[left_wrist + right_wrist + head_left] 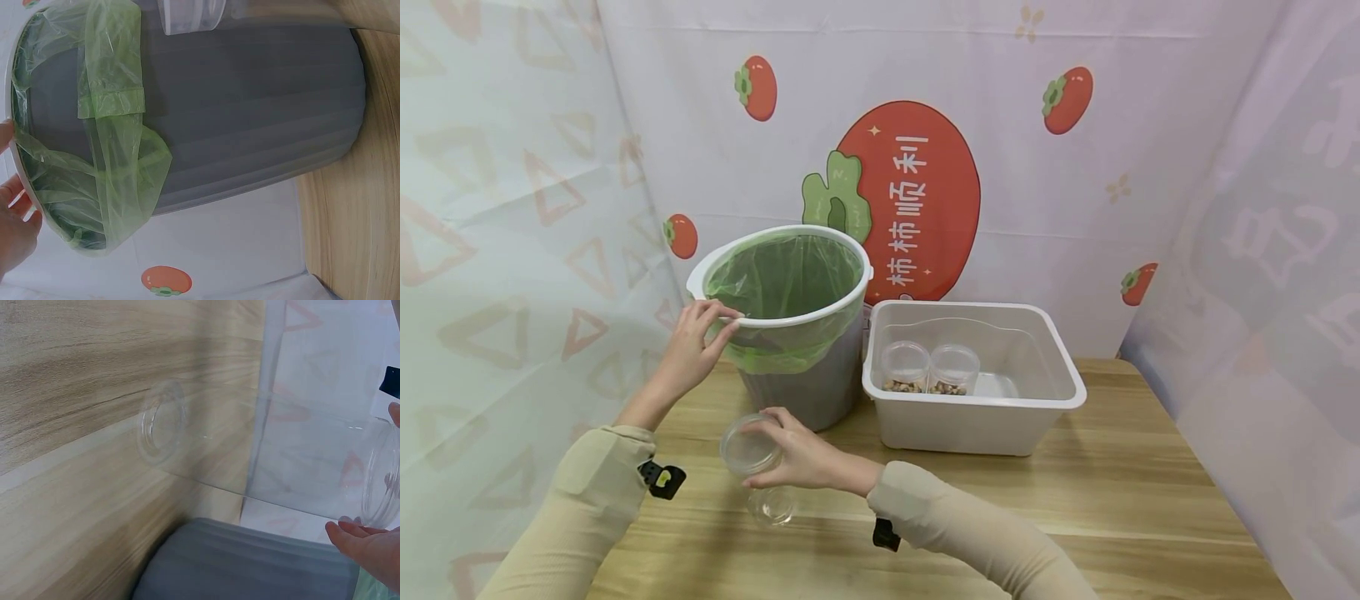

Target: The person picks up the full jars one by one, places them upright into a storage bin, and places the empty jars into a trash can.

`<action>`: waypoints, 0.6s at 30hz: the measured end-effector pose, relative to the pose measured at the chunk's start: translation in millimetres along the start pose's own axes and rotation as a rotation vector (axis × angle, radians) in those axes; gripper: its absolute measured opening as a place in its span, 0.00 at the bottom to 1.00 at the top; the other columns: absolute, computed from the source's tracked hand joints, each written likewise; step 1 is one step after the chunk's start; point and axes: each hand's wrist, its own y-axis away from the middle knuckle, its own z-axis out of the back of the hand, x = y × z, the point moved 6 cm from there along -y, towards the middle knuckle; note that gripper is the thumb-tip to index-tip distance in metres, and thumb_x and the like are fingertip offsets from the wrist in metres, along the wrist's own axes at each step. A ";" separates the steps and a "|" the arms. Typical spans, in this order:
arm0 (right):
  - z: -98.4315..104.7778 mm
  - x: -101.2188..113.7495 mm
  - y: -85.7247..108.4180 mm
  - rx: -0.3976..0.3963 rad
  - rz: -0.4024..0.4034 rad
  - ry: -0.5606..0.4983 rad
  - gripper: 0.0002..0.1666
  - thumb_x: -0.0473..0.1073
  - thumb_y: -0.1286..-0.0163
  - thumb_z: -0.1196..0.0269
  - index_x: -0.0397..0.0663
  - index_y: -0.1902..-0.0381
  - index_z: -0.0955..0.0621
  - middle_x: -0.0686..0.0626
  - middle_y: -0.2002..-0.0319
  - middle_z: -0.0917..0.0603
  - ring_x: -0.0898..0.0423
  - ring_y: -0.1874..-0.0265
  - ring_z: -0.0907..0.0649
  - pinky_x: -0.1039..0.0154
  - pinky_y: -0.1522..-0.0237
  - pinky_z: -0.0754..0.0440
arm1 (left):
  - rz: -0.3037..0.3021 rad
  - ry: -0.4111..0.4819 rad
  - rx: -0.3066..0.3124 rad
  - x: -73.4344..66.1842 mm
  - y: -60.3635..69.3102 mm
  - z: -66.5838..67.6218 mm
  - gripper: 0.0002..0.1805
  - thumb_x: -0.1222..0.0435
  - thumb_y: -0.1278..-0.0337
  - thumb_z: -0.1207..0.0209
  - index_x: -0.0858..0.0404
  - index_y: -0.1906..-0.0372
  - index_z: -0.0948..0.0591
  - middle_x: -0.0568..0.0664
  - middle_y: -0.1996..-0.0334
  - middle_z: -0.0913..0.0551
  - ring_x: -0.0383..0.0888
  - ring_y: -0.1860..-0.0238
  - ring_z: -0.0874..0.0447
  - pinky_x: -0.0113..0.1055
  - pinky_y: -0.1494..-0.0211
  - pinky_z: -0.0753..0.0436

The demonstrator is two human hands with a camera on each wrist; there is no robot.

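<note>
My left hand is at the near left of the white rim of a grey trash can, its thumb and fingers pinching the rim. A green plastic bag lines the can and folds over its edge. With my right hand I grip the top end of a tall clear plastic jar, in front of the can. Nothing shows inside the jar. Its round base points down at the wooden table; whether it touches the wood, I cannot tell.
Right of the can stands a light grey tub. Inside its left part are two clear jars with brown nut-like pieces at the bottom. The wooden table extends to the right. Printed cloth hangs behind and on both sides.
</note>
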 end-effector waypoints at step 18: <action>4.9 -0.5 3.4 -0.129 0.058 0.035 0.35 0.48 0.52 0.31 0.51 0.46 0.30 0.45 0.52 0.34 0.58 0.54 0.29 0.76 0.57 0.31 | -0.012 0.005 -0.011 3.6 0.2 -1.4 0.07 0.69 0.42 0.48 0.70 0.62 0.24 0.64 0.59 0.31 0.63 0.53 0.39 0.57 0.53 0.42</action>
